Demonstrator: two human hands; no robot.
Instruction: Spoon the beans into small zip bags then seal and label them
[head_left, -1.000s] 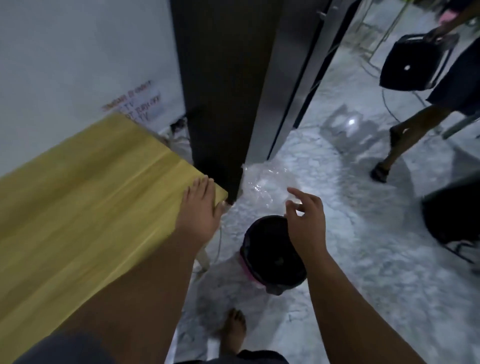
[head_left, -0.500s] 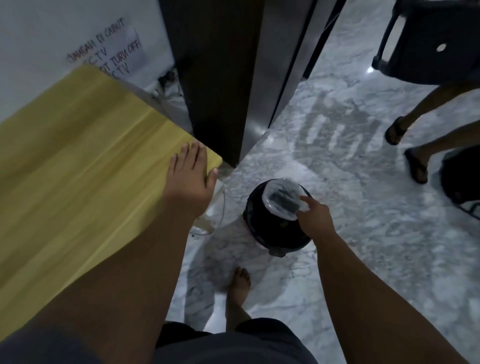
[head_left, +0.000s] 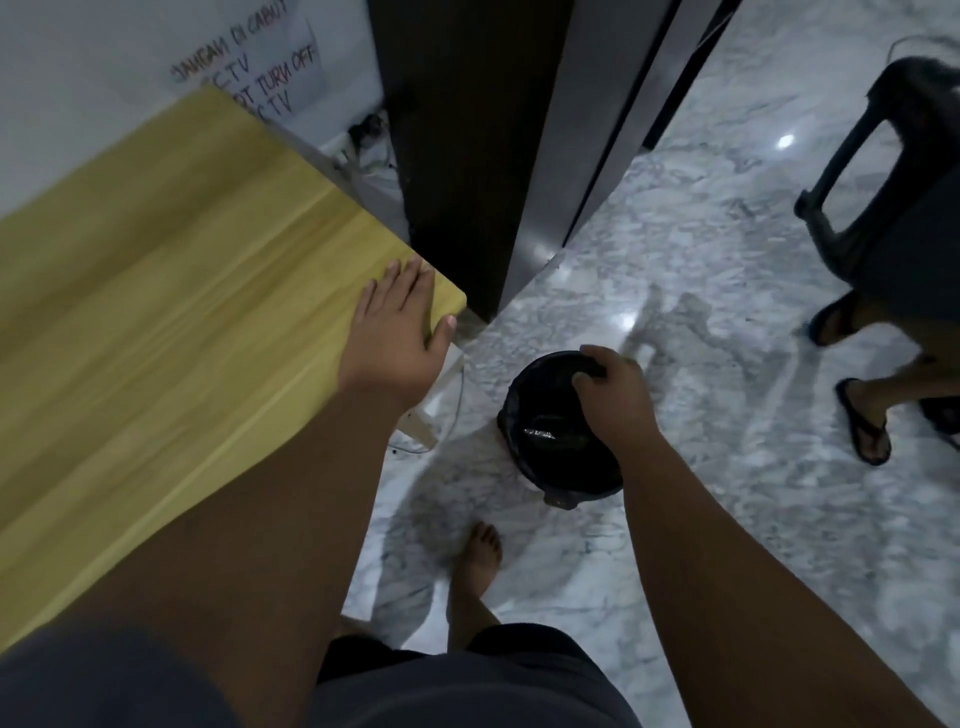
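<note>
Clear plastic (head_left: 540, 434) lies crumpled inside the black bin (head_left: 508, 415) on the floor (head_left: 727, 312). The right hand (head_left: 615, 400) hangs over it, fingers curled; I cannot tell if they grip anything. The left hand (head_left: 395, 338) rests on the surface (head_left: 182, 286) corner, fingers straight.

The white-grey marble floor (head_left: 727, 291) was glossy, reflecting overhead light. A yellow wooden table (head_left: 156, 291) stood left, near a white wall (head_left: 78, 52); a dark pillar (head_left: 457, 130) stood beyond.

Home or office interior, unclear which: marble floor (head_left: 727, 312), wooden table (head_left: 182, 312), lined bin (head_left: 550, 462), handwritten wall notice (head_left: 249, 67).
</note>
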